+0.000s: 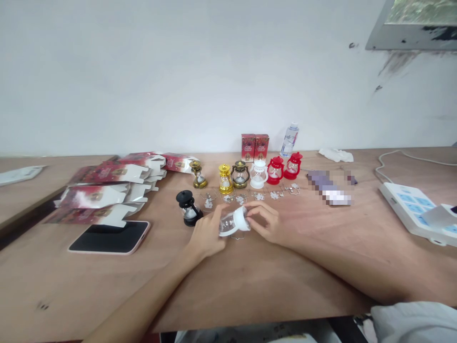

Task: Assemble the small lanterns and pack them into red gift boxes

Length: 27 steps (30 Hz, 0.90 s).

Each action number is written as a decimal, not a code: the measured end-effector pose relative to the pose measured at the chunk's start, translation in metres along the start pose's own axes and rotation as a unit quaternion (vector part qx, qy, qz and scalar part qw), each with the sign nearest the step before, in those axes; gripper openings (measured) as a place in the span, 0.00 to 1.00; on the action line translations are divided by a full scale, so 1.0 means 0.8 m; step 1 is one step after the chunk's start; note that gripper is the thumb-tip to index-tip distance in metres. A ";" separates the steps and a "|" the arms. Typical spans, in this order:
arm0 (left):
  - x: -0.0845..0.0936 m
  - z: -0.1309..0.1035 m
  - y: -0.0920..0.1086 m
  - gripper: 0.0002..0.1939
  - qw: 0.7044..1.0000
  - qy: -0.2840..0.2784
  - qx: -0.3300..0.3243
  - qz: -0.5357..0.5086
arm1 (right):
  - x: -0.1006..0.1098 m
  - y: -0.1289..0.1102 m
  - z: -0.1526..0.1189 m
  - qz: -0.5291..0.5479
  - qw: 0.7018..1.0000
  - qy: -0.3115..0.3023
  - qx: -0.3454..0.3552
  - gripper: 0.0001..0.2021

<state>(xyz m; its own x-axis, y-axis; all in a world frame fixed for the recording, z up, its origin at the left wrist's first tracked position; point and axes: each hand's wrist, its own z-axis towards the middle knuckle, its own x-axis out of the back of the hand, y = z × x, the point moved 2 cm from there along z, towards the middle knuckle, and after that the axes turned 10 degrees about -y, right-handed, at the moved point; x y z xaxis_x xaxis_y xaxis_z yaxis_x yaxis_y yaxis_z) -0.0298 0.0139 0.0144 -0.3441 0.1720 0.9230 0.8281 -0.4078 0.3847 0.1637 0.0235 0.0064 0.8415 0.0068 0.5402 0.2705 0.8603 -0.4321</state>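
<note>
White plastic fills my grip: the white toy lantern (pixel 233 221) lies tipped on its side between both hands, near the middle of the bench (pixel 250 286). My left hand (pixel 207 234) grasps its clear body; my right hand (pixel 264 220) pinches the white cap end. Its long axis runs left to right, hand to hand, so neither is nearer. Just left stands one black lantern (pixel 188 207). Behind runs a row of six: two gold, one dark, one white, two red. Toward the left edge lies one phone (pixel 110 237).
</note>
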 end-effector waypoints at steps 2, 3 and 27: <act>0.000 0.000 -0.002 0.34 1.000 0.002 -0.001 0.007 | 0.002 0.002 0.001 0.012 1.000 -0.014 -0.004 0.03; 0.000 0.000 -0.003 0.35 1.000 0.003 -0.004 0.011 | 0.002 0.002 0.002 0.015 1.000 -0.024 -0.005 0.03; 0.000 -0.007 -0.004 0.27 0.961 0.213 -0.168 0.050 | 0.369 0.260 -0.030 -0.351 0.755 0.146 -0.534 0.20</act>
<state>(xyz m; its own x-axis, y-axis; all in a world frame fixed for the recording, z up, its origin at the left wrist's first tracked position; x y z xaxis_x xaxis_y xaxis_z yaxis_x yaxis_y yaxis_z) -0.0353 0.0099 0.0135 -0.4792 -0.2369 0.8451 0.7015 -0.6821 0.2066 0.4799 0.1919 0.0589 0.3406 -0.5059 0.7925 0.7898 -0.3034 -0.5331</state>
